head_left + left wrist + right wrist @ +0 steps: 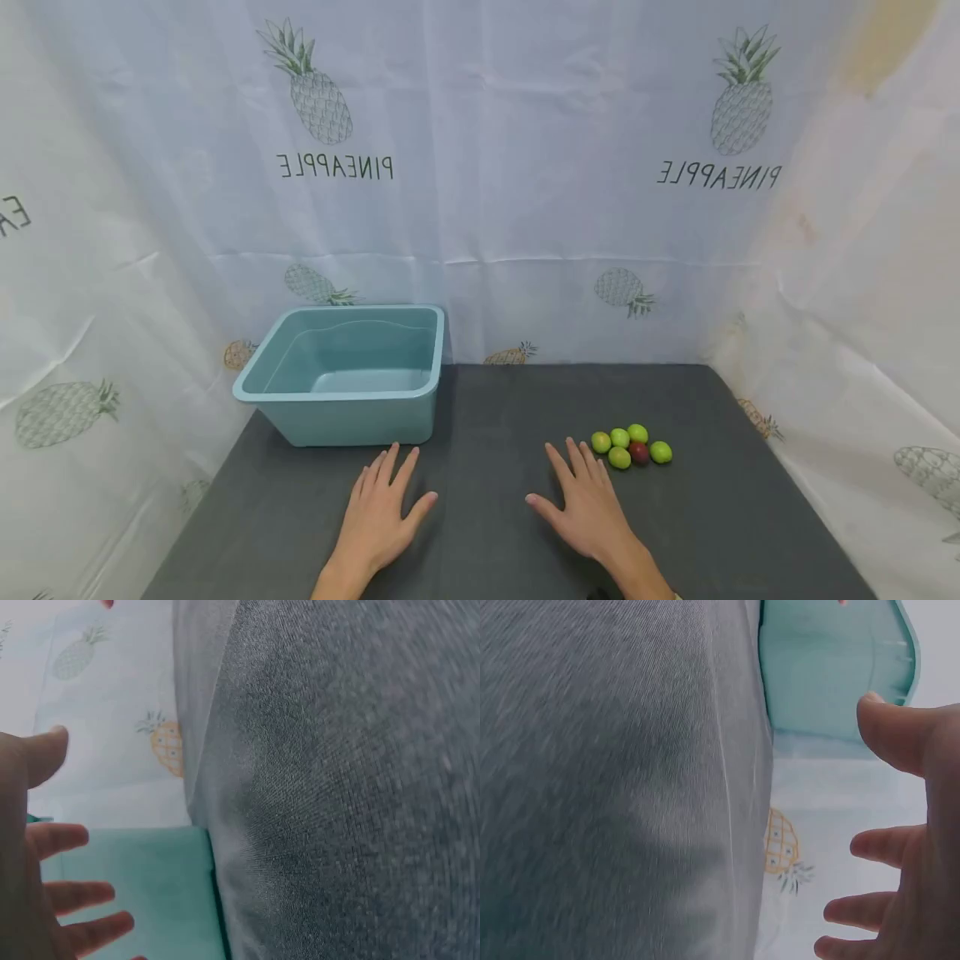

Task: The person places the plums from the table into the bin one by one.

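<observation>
My left hand (377, 515) is held palm down over the dark table with its fingers spread, just in front of a blue-green plastic tub (352, 421). Nothing is in it. To the right, my right hand (587, 507) has the same spread pose and is also bare. Just beyond its fingertips lies a small cluster of round fruits: several green ones, such as the green fruit (661, 452), and one dark red fruit (639, 452). In the left wrist view the tub (142, 877) shows behind the spread fingers (79, 898).
A dark grey cloth (487, 550) covers the table. The tub stands at the back left, its inside showing only bare walls and floor. White curtains (525, 208) printed with pineapples hang behind the table and along both sides.
</observation>
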The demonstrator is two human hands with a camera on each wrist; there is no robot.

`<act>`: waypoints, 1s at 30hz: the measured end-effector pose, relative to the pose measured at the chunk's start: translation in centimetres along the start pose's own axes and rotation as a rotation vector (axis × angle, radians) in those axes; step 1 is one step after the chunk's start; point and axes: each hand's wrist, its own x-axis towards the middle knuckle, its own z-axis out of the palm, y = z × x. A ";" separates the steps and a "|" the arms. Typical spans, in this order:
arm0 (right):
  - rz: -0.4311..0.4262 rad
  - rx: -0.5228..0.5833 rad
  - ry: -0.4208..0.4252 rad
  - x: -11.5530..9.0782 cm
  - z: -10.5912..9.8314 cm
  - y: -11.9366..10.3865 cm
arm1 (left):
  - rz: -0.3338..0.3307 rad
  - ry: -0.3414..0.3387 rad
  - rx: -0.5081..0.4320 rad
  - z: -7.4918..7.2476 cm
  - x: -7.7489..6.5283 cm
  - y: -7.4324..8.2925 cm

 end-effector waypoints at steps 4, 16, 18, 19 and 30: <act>-0.006 0.033 0.007 0.8 0.2 -0.5 | 0.040 0.051 -0.016 -0.3 0.3 -0.1; -0.012 0.171 0.046 2.6 0.5 -2.8 | 0.134 0.343 -0.079 -1.1 0.5 -1.4; -0.010 0.192 0.054 2.8 0.5 -3.2 | 0.149 0.386 -0.093 -1.4 0.5 -1.7; -0.012 0.202 0.062 2.8 0.5 -3.4 | 0.155 0.404 -0.099 -1.6 0.6 -1.8; -0.054 0.298 0.128 4.1 -0.3 -5.1 | 0.346 0.655 -0.230 -4.5 3.0 -2.6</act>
